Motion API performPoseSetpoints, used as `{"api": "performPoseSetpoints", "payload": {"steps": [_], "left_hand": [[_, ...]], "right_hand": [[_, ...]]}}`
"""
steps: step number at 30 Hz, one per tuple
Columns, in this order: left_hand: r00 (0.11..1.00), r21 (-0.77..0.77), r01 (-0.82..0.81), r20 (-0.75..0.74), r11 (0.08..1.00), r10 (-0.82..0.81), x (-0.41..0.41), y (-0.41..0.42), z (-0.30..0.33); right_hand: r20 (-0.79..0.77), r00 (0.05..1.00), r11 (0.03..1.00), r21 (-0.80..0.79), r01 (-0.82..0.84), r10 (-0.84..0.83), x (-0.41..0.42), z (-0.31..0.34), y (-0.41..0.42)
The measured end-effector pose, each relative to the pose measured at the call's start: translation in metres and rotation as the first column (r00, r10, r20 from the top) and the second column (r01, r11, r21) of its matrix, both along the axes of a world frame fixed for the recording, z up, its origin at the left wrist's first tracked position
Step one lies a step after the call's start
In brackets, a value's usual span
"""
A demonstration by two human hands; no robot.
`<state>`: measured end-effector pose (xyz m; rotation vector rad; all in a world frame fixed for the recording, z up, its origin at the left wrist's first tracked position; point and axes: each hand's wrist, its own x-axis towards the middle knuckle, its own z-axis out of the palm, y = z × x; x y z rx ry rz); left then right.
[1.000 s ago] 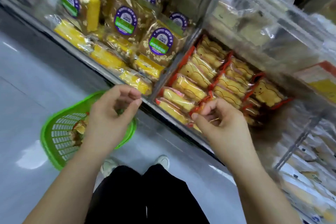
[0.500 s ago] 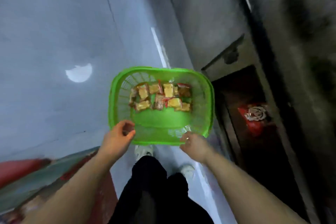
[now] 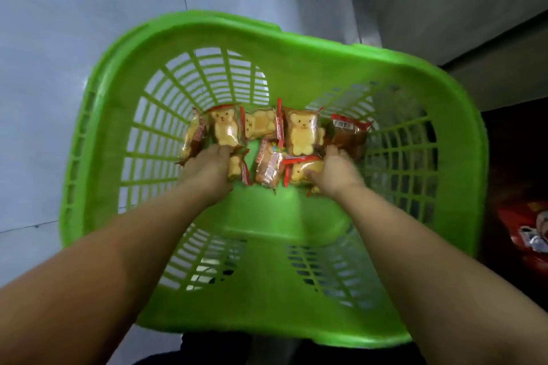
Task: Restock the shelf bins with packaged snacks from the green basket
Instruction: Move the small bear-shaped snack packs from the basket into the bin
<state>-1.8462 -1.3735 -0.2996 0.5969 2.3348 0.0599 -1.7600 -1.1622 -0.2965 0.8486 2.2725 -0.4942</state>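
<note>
Two hands reach down into the green basket (image 3: 296, 47), which sits on the pale floor (image 3: 59, 24) below the person; the snack packs (image 3: 301, 135) lie bunched on its bottom, so both arms go in at once, likely to gather several per trip. The left hand (image 3: 207, 169) lies over packs at the left of the pile, the right hand (image 3: 332, 170) over a bear-shaped pack at the right, fingers down among the wrappers; whether either has hold of a pack I cannot tell

Green slatted plastic basket (image 3: 311, 47) on floor (image 3: 74, 24). Clear-wrapped bear-shaped cake packets (image 3: 302, 135) clustered in basket, far side. Both hands inside basket, on packets: left hand (image 3: 207, 169), right hand (image 3: 336, 170).
</note>
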Motion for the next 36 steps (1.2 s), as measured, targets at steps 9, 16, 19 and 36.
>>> {"api": "performPoseSetpoints", "payload": {"steps": [9,16,19,36], "left_hand": [[0.987,-0.307,0.112,-0.079,0.945,-0.143,-0.005,0.007,-0.012],[0.624,0.169,-0.649,0.676,0.742,0.392,-0.005,0.036,0.018],[0.764,0.165,-0.514,0.533,0.842,0.363,0.01,0.045,0.004],[0.487,0.293,-0.861,0.71,0.415,0.509,0.052,0.036,0.126]], "right_hand": [[0.064,0.998,0.982,-0.189,-0.007,0.02,0.001,0.015,0.029],[0.155,0.964,0.977,-0.033,-0.212,0.214,0.023,-0.004,0.015],[0.197,0.964,0.983,-0.03,-0.179,0.181,0.022,-0.009,0.015],[0.089,0.717,0.614,-0.453,0.647,-0.691,0.049,0.108,-0.024]]}}
